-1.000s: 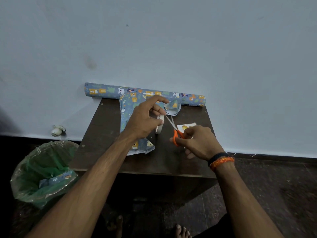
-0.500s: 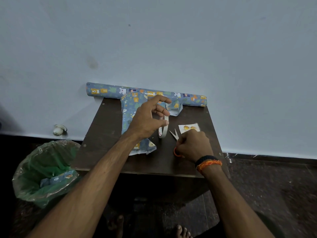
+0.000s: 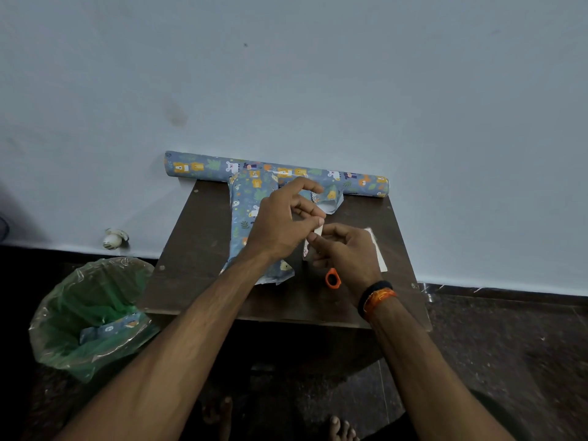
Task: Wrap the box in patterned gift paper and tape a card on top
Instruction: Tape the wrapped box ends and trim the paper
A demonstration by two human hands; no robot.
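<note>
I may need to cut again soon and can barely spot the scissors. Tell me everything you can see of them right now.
Only one orange handle loop of the scissors shows. It looks like plastic and lies flat on the dark wooden table, near the front edge, just below the right hand, whose wrist covers the rest. The blades are hidden, so open or closed cannot be told. Neither hand appears to grip them; the wrapped box lies apart, to their left.
</note>
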